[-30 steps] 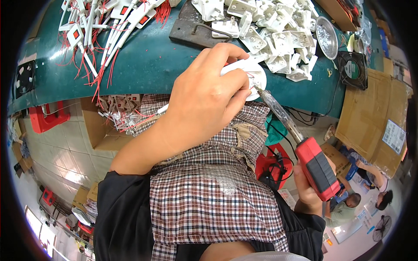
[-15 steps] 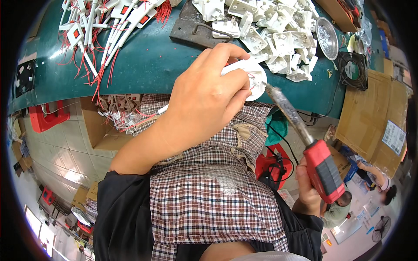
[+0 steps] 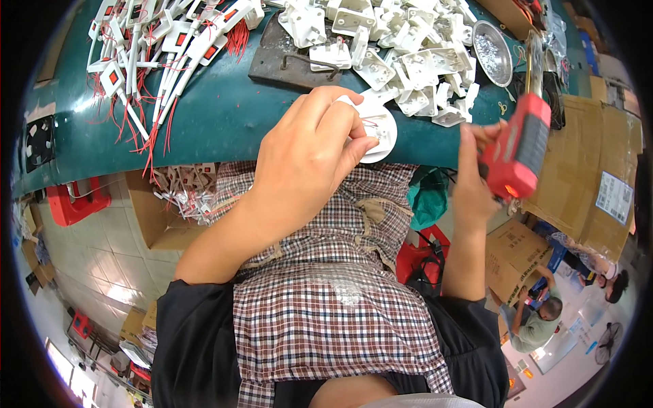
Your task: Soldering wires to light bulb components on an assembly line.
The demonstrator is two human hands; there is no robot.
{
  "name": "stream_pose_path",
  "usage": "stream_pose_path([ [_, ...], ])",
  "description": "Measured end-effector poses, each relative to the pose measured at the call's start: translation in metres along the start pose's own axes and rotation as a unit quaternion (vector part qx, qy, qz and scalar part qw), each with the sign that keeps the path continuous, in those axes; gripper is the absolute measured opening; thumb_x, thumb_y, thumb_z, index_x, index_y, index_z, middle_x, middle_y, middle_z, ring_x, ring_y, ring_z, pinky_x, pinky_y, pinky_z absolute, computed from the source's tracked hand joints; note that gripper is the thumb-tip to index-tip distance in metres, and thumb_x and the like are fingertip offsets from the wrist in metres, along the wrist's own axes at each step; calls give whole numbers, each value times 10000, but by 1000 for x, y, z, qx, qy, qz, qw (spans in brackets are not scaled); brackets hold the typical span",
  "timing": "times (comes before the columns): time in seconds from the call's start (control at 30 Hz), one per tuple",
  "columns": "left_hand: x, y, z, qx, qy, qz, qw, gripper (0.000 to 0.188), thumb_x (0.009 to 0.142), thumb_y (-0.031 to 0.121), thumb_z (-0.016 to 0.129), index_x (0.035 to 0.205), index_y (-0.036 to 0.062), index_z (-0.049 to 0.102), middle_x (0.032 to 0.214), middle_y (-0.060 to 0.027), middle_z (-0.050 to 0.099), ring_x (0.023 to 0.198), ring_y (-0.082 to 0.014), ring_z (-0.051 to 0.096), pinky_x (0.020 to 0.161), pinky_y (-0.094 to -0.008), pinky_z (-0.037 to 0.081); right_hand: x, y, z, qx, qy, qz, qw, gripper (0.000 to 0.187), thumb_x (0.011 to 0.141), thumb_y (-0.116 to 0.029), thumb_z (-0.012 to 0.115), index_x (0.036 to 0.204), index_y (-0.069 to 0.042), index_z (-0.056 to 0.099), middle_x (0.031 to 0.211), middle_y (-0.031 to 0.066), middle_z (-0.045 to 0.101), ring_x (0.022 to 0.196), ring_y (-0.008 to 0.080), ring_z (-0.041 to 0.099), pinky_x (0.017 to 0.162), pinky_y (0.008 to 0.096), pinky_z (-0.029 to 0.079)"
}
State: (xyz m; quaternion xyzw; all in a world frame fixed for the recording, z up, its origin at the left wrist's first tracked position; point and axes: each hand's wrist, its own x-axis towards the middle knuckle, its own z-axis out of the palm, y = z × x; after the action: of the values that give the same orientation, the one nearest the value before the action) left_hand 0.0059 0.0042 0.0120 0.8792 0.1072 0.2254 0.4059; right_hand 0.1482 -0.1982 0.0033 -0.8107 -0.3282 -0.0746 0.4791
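Note:
My left hand [image 3: 306,146] is closed, fingers and thumb pinching a round white plastic housing [image 3: 384,139] at the table's front edge. Thin red wire shows on the housing's face; its left part is hidden behind my fingers. On the right, my right hand [image 3: 475,180] grips a red and dark grey soldering gun [image 3: 520,146]. The gun's metal barrel points away from me, up beside a shallow metal dish [image 3: 492,53] with silvery bits in it. The barrel's end is near the far right of the table and hard to make out.
White plastic plug shells [image 3: 435,68] are heaped beyond my left hand, beside a dark metal block [image 3: 272,58] with a handle. Switch pieces with red wires [image 3: 180,41] lie at the left. A carton [image 3: 578,177] stands right; a person [image 3: 541,323] sits farther off.
My right hand has lifted the soldering gun up and away from the white housing, swinging its barrel toward the metal dish. My left hand still holds the housing, shifted slightly left.

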Motion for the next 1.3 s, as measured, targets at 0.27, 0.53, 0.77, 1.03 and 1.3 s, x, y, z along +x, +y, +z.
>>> stream_pose_path([
  [0.27, 1, -3, -1, -17, -8, 40, 999, 407, 651, 45, 842, 959, 92, 580, 1038, -68, 627, 929, -289, 620, 728, -375, 521, 45, 7, 58, -210, 42, -126, 969, 651, 699, -85, 839, 1249, -49, 493, 1111, 151, 555, 1005, 365, 606, 772, 422, 533],
  [0.53, -4, -7, 4, -99, 66, 42, 992, 518, 636, 34, 868, 1084, 77, 611, 1069, -98, 652, 938, -262, 639, 718, -339, 534, 59, 13, 70, -224, 53, -124, 965, 638, 678, -67, 859, 1217, -17, 521, 1104, 144, 584, 992, 365, 610, 837, 406, 504],
  [0.77, -7, -6, -54, -161, -40, 4, 986, 538, 656, 49, 846, 1159, 32, 655, 1086, -112, 645, 982, -224, 632, 854, -325, 491, 52, 6, 48, -176, 135, -143, 965, 462, 819, -62, 827, 1176, 28, 549, 1002, 83, 623, 865, 142, 628, 712, 262, 511],
  [1.03, -85, -29, -166, 42, -151, -344, 926, 489, 655, -37, 790, 1108, 56, 631, 1083, -89, 648, 972, -248, 659, 799, -341, 512, -7, -29, 39, 86, -25, 88, 992, 569, 806, -16, 810, 1253, 30, 460, 946, 63, 596, 762, 138, 631, 681, 272, 509],
  [1.3, -119, -56, -173, 230, -45, -296, 926, 249, 779, 116, 808, 946, 25, 646, 890, -85, 678, 743, -228, 659, 681, -338, 513, 0, -56, 47, -35, -85, 15, 996, 527, 821, 42, 766, 1252, 19, 464, 851, 59, 627, 734, 110, 609, 681, 246, 488],
])
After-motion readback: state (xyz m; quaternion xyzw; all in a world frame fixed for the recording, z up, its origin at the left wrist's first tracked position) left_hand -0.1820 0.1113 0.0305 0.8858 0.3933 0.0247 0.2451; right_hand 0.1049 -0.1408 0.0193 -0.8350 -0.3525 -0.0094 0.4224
